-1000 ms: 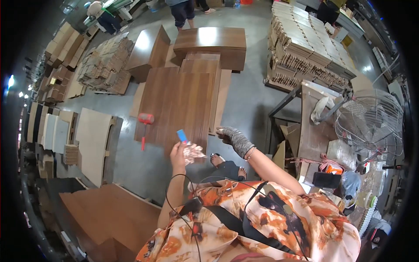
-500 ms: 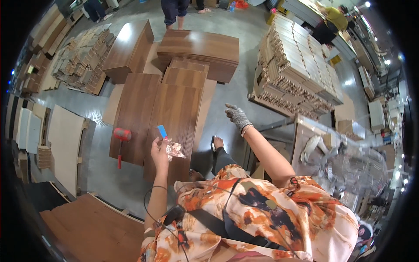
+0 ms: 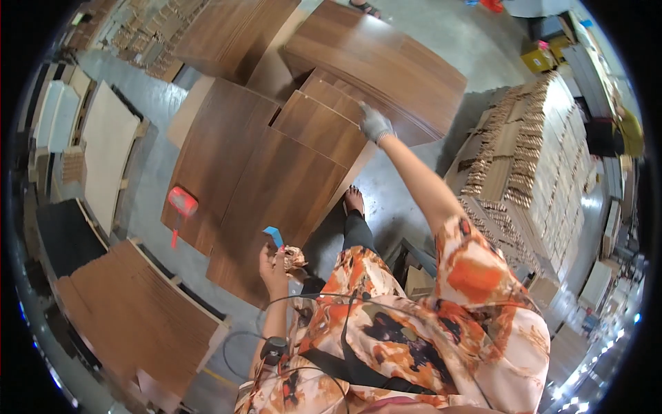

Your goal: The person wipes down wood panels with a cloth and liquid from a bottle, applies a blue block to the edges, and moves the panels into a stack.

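Observation:
My left hand (image 3: 273, 268), bare, is closed on a small flat blue piece (image 3: 274, 236) that sticks up from the fingers. Crumpled, clear-looking plastic with pale brown contents (image 3: 294, 258) hangs from the same hand, over the near end of the stacked wood-grain boards (image 3: 276, 186). My right hand (image 3: 376, 125), in a grey glove, reaches forward to the right edge of a shorter brown board (image 3: 321, 126). Its fingers are stretched out at that edge; their undersides are hidden. On the left boards lies a mallet with a red head (image 3: 183, 201) and red handle.
Another stack of brown boards (image 3: 379, 58) stands beyond, with one more at the far left (image 3: 234, 34). Bundled pale panels (image 3: 545, 152) are piled on the right. Brown sheets (image 3: 138, 317) lie at the near left. A co-worker in yellow (image 3: 629, 131) is at the far right.
My right hand has moved forward to the shorter board's edge. The view has turned and come closer to the boards. My left hand still holds the blue piece and the plastic.

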Available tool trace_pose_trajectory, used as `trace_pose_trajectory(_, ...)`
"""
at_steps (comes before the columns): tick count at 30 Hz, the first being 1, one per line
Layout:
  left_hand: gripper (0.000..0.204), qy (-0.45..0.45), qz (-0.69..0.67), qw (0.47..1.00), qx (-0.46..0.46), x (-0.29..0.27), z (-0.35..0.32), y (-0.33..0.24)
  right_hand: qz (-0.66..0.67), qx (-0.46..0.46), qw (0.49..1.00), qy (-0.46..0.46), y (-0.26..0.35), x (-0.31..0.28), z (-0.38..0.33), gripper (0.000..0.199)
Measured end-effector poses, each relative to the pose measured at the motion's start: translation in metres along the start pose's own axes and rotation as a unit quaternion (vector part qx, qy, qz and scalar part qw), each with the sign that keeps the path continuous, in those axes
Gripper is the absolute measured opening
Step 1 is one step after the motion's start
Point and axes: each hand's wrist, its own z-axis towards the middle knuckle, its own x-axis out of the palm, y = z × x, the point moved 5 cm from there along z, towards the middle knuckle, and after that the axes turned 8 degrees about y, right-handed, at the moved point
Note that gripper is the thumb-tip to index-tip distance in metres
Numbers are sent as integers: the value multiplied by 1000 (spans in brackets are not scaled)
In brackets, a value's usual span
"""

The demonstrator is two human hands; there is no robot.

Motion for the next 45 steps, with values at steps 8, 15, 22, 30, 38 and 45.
trace_pose_trajectory(8, 44, -34, -32, 999, -23, 15, -17, 25, -267, -57, 962, 3, 67, -1, 250, 49)
trace_pose_trajectory(15, 49, -108, -68, 988, -88, -8, -29, 72, -430, -65, 899, 53, 98, 48, 334, 44)
trace_pose_trajectory(22, 46, -148, -70, 980, -117, -12, -61, 83, -561, -73, 813, 140, 145, 72, 310, 36)
trace_pose_trajectory(30, 45, -140, -103, 978, -112, -13, -53, 74, -474, -156, 865, 47, 160, 85, 347, 42)
trace_pose_trajectory(38, 44, -167, -113, 972, -121, -19, -53, 82, 66, 214, 876, 428, 181, 176, 314, 54)
trace_pose_trajectory(45, 43, -163, -126, 974, -97, -20, -52, 87, 138, 189, 865, 443, 153, 193, 334, 57)
